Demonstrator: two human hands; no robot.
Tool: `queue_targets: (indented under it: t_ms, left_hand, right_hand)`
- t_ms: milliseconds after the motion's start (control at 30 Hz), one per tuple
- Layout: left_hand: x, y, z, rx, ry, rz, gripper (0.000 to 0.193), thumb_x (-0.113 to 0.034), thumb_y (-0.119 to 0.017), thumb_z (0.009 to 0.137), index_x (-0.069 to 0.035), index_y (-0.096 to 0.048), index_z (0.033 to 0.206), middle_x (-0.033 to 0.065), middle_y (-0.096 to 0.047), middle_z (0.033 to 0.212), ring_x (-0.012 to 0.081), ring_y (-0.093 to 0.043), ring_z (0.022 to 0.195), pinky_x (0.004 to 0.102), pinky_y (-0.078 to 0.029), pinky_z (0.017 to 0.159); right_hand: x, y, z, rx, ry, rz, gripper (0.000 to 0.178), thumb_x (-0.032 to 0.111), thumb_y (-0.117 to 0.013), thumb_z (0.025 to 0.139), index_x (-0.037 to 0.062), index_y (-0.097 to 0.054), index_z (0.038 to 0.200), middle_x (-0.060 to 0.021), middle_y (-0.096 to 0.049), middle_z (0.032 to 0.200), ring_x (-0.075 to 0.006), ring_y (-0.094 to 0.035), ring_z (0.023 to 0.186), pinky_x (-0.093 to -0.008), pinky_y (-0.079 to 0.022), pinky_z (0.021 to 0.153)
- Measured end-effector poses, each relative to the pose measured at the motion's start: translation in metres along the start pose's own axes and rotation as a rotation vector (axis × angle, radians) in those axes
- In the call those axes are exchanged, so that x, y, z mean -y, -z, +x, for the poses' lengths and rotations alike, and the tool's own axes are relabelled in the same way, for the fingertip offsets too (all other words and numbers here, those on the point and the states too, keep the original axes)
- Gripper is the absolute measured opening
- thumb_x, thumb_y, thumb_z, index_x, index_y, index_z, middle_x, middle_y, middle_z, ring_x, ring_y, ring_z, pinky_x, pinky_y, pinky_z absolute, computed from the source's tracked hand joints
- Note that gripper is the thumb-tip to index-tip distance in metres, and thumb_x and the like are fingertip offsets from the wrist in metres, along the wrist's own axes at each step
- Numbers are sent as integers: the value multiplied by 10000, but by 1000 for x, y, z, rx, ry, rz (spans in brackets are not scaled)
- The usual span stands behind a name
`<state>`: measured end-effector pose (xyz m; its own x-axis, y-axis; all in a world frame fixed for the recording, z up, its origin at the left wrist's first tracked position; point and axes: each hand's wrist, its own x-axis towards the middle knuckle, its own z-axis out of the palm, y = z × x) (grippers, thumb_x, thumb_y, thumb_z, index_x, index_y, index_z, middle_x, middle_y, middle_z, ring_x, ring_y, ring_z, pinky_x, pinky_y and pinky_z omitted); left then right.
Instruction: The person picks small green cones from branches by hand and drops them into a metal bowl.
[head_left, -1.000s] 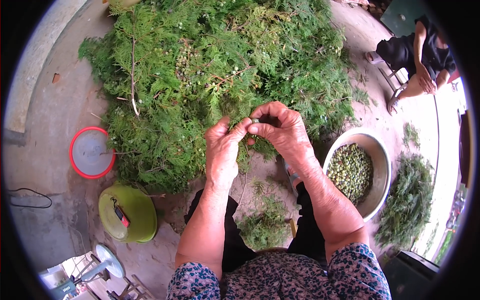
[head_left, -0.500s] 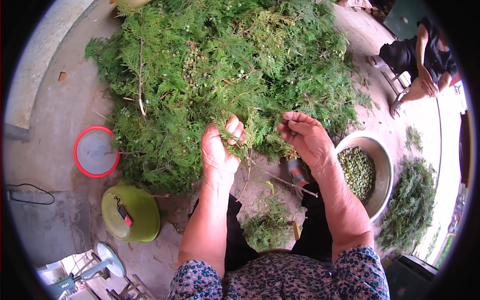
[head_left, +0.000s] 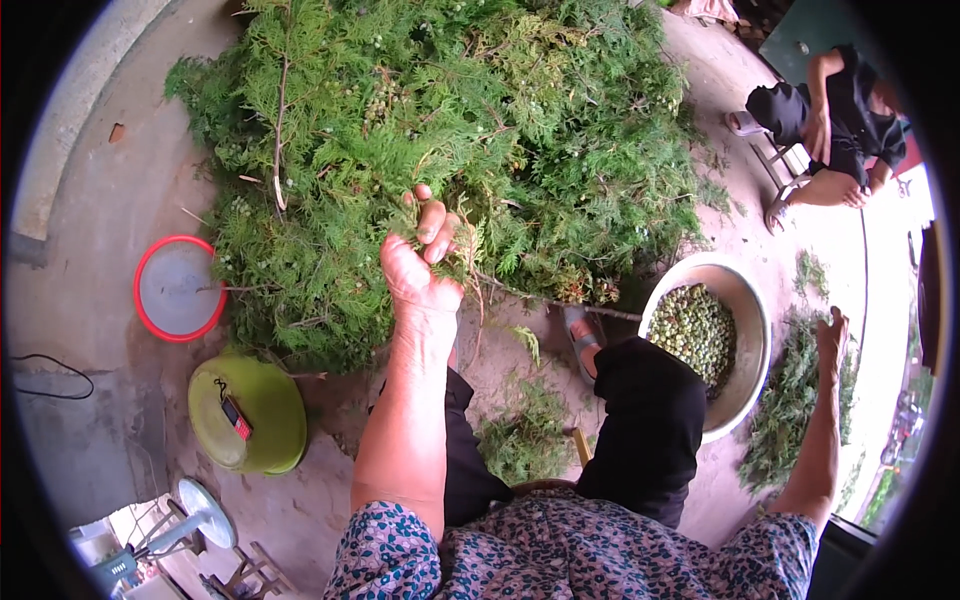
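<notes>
Green sprig [head_left: 470,245] sat in the left hand [head_left: 422,262], in front of the big leafy pile [head_left: 560,120]. We logged that hand as curled, fingers bent tight over the sprig. Fingers hid its middle, and its foliage blended into the pile, so we couldn't trace a full outline. One thin stem ran from beside the fingers toward the wearer's body. A bare twig [head_left: 570,302] ran off rightward from near the same hand, long axis nearly crosswise with a slight dip, far end pointing at the metal basin [head_left: 757,330]. Whether twig and sprig joined, we couldn't tell.

Right hand [head_left: 831,335]: arm stretched well out to the side, hand at the loose heap of cuttings [head_left: 790,410]. Small and blurred, so we couldn't tell if it was spread or pinching anything. Small round green cones [head_left: 690,335] lay in the basin; a black trouser leg [head_left: 650,400] covered part of its rim. Seated person [head_left: 865,110], upper right, was partly lost at the dark lens edge.
</notes>
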<state>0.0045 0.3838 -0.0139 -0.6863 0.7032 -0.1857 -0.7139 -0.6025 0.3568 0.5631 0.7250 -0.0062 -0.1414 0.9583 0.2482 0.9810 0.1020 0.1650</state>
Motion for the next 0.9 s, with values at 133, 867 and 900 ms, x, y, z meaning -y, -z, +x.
queue_targets:
  t_ms: [133, 867, 900]
  left_hand:
    - [13, 2, 2, 98, 32, -29, 156, -213, -508, 867, -60, -524, 889, -33, -386, 513, 60, -327, 344, 194, -326, 338]
    - [11, 19, 4, -162, -138, 143, 146, -204, -566, 853, -88, -584, 939, -4, -586, 745, 129, -526, 641, 300, -443, 691]
    - [5, 28, 7, -189, -101, 110, 138, -212, -561, 858, -95, -588, 926, -10, -583, 739, 118, -520, 634, 288, -443, 662]
  right_hand:
    - [156, 53, -28, 188, 143, 772, 320, 145, -540, 826, -26, -556, 1096, -156, -593, 1071, -217, -557, 991, -302, -431, 861]
    - [348, 118, -152, 953, 894, 1156, 131, 115, -581, 790, -11, -552, 767, -70, -580, 655, -131, -564, 539, -256, -453, 489]
    - [327, 118, -141, 1101, 562, 1194, 149, 150, -577, 804, 1, -578, 796, -67, -594, 672, -123, -574, 554, -254, -461, 495]
